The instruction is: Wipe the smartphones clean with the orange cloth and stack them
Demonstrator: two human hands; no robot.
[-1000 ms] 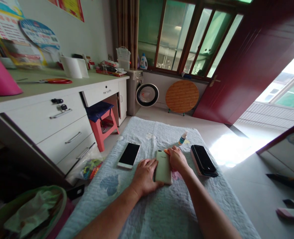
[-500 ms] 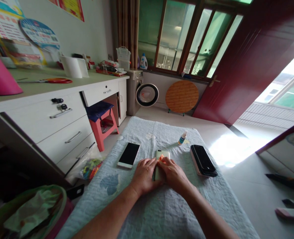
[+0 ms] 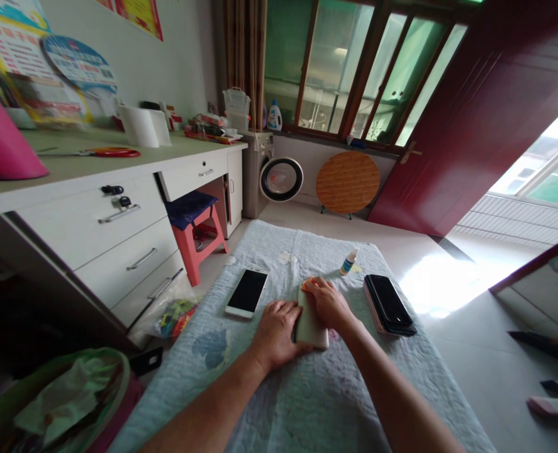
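Observation:
A pale phone lies back up on the cloth-covered table, in front of me. My left hand steadies it, fingers along its left side and thumb at its near edge. Under the fingers of my right hand, a small orange cloth is pressed against the phone's far end; most of the cloth is hidden. To the left lies a white phone with a dark screen facing up. A stack of dark phones rests on the right, and a small spray bottle stands behind it.
A quilted light-blue cloth covers the table. On the left are a white desk, a red stool and a lined bin. Beyond the table are an open-doored washing machine and a round wooden tabletop.
My right hand has slid the orange cloth toward the phone's far end, uncovering more of its back. My left hand stays at the phone's left side.

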